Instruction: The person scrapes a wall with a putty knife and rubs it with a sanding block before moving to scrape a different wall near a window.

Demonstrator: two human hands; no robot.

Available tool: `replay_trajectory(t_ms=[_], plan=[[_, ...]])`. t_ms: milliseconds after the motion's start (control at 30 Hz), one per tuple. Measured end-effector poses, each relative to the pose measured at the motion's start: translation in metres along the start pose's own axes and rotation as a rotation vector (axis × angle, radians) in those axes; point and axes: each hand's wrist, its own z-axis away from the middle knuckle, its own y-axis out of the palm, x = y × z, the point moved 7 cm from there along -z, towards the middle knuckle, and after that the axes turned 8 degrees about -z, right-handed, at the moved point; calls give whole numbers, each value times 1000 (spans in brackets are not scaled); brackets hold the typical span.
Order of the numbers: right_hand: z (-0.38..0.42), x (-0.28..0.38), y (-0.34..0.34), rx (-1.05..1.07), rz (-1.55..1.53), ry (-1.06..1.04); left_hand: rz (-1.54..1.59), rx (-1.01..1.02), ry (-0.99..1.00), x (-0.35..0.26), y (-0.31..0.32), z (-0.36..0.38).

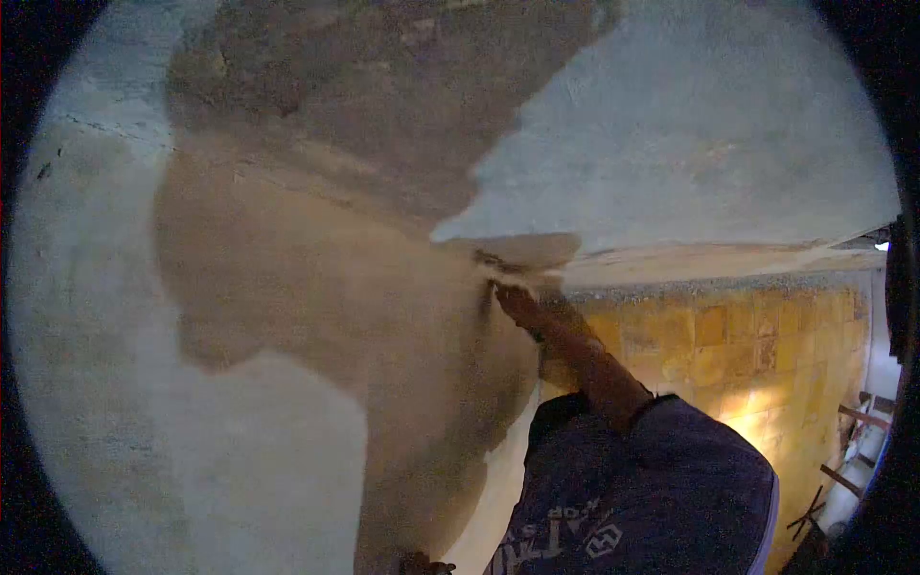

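My right hand is raised against the wall at the corner where the brown, damp-looking patch meets the ledge. Its fingers look closed around a thin, pale-edged thing that is too dark and blurred to name. The bare forearm comes up from a dark sleeve at the lower right. At the bottom edge, a small dark shape lies over the brown patch; it may be my left hand, but its fingers cannot be made out.
Pale, unpatched wall borders the brown area. Yellow tiles cover the surface at right, below a rough ledge. Dark bars and pale objects stand at the far right. A dark printed shirt fills the lower right.
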Motion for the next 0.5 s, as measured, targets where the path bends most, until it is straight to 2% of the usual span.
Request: replay_trajectory(t_ms=[67, 100, 133, 167, 267, 367, 467, 500], plan=[[-9, 8, -87, 215, -1074, 570, 42, 124, -59, 3, 10, -6], [-19, 0, -70, 62, -1106, 416, 64, 187, -88, 4, 13, -9], [-25, -13, -21, -83, -1135, 263, 89, 259, -114, 6, 13, -13], [-26, -20, 0, -229, -1154, 106, 112, 329, -142, 6, 14, -18], [-6, -2, -60, -758, -669, -86, 179, 537, -229, 8, 10, -27], [-8, 22, -70, -769, -249, 72, 248, 728, -304, 12, 16, -28], [-16, -9, -83, 235, -1221, 639, 305, 865, -370, 5, 21, -22], [-19, -14, -81, 187, -1182, 584, 307, 871, -370, 3, 24, -21]])
